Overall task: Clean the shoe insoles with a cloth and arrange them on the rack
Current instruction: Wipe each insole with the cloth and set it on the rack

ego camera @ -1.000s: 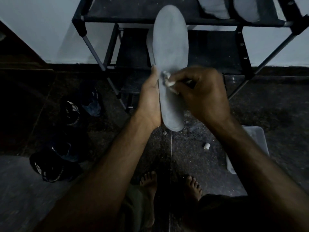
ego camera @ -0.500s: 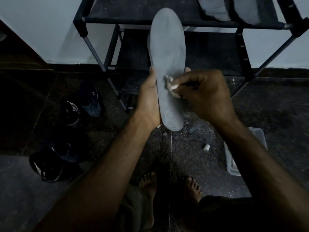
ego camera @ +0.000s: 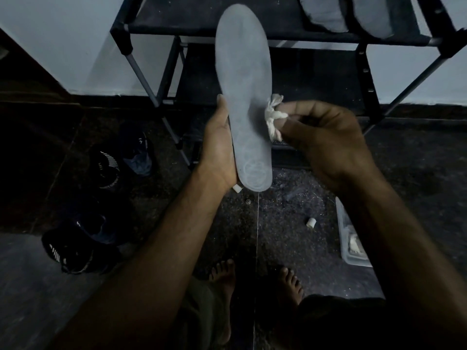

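Observation:
A long grey insole (ego camera: 243,79) stands upright in front of me, toe end up. My left hand (ego camera: 218,147) grips its lower half from the left edge, thumb along the side. My right hand (ego camera: 326,141) pinches a small crumpled white cloth (ego camera: 273,117) that touches the insole's right edge at mid-length. Behind it is the black shoe rack (ego camera: 278,29), with two more grey insoles (ego camera: 326,13) lying on its top shelf at the right.
Dark shoes (ego camera: 75,246) lie on the floor at the left, another pair (ego camera: 118,160) nearer the rack. A clear plastic tub (ego camera: 353,248) sits under my right forearm. Small white bits (ego camera: 311,222) lie on the dusty floor. My bare feet (ego camera: 222,276) are below.
My right hand with the cloth has slid from the middle of the insole out to its right edge. The insole stays upright in my left hand.

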`<state>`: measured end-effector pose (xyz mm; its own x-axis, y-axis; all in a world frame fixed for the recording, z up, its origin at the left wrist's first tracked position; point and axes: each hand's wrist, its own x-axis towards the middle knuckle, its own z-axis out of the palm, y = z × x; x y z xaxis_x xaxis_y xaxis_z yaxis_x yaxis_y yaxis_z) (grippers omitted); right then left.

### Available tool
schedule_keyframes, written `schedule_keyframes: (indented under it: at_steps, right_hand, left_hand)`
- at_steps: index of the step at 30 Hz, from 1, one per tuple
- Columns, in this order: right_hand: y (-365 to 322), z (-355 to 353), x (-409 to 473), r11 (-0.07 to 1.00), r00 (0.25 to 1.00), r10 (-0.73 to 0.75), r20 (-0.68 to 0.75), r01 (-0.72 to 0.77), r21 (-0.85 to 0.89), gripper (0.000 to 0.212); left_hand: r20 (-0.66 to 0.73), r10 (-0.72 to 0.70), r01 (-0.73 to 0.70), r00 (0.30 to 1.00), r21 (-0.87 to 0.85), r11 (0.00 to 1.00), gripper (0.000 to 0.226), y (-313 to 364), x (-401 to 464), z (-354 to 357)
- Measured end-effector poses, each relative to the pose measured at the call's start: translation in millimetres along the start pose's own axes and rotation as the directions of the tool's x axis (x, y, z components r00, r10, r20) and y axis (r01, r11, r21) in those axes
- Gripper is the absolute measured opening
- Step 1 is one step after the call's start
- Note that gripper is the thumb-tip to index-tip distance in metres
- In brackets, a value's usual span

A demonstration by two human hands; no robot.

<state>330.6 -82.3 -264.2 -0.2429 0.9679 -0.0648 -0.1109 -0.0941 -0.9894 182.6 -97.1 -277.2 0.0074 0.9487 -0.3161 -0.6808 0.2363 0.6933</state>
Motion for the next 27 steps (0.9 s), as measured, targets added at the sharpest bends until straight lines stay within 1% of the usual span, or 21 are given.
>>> schedule_keyframes:
  at_steps: [4, 7, 9, 11, 13, 14, 16, 18, 20, 22, 25, 27]
  right_hand:
    - [3.2, 5.4, -5.9, 0.997, 0.993, 0.058, 0.107, -0.052, -0.059, 0.013]
    - [2.6, 10.4, -6.2, 0.996, 0.997, 0.042, 0.068, -0.036, -0.08, 0.013]
    - [2.0, 10.4, -3.9, 0.996, 0.998, 0.063, 0.029, -0.061, -0.057, 0.012]
    - [1.8, 8.6, -1.8, 0.995, 0.996, 0.093, 0.013, -0.093, -0.035, 0.012]
    - [2.4, 7.1, -1.1, 0.995, 0.996, 0.091, 0.003, -0.091, -0.034, 0.013]
    - [2.2, 6.9, -1.5, 0.996, 0.997, 0.07, -0.012, -0.07, -0.053, 0.013]
    - [1.5, 6.4, -1.8, 0.984, 0.997, -0.041, -0.072, 0.027, -0.176, 0.013]
    - [1.3, 7.0, -2.5, 0.928, 0.974, -0.202, -0.101, 0.158, -0.337, 0.013]
    - [2.1, 10.9, -4.9, 0.867, 0.95, -0.301, -0.082, 0.237, -0.438, 0.012]
    - [3.7, 17.6, -8.6, 0.821, 0.946, -0.322, -0.027, 0.265, -0.506, 0.012]
    - [3.8, 27.9, -12.6, 0.763, 0.949, -0.298, 0.1, 0.299, -0.572, 0.009]
    - [3.6, 28.3, -10.9, 0.743, 0.939, -0.333, 0.085, 0.316, -0.59, 0.009]
  left_hand:
    - [0.07, -0.017, 0.026, 0.997, -0.127, 0.992, 0.074, 3.1, 0.1, 1.3]
    - [0.096, -0.038, 0.051, 0.995, -0.14, 0.989, 0.078, 1.7, 2.0, 0.5]
    - [0.123, -0.06, 0.076, 0.991, -0.127, 0.989, 0.077, -0.3, 0.6, 2.5]
    - [0.124, -0.077, 0.09, 0.989, -0.105, 0.99, 0.073, -2.7, -1.9, 6.8]
    - [0.105, -0.072, 0.082, 0.992, -0.103, 0.991, 0.072, -2.9, -2.8, 9.4]
    - [0.099, -0.065, 0.075, 0.993, -0.097, 0.993, 0.072, -2.8, -2.6, 9.5]
    - [0.094, -0.05, 0.056, 0.994, -0.067, 0.996, 0.069, -1.6, -2.6, 10.5]
    - [0.086, -0.048, 0.055, 0.995, -0.085, 0.995, 0.07, -1.2, -3.0, 11.1]
    - [0.09, -0.068, 0.079, 0.994, -0.134, 0.988, 0.074, -2.1, -1.5, 10.7]
    - [0.115, -0.117, 0.136, 0.986, -0.179, 0.974, 0.078, -2.8, 1.6, 7.8]
    - [0.156, -0.141, 0.174, 0.978, -0.225, 0.959, 0.082, -2.2, 2.7, 3.1]
    - [0.173, -0.147, 0.187, 0.974, -0.247, 0.951, 0.082, -1.7, 0.8, 4.0]
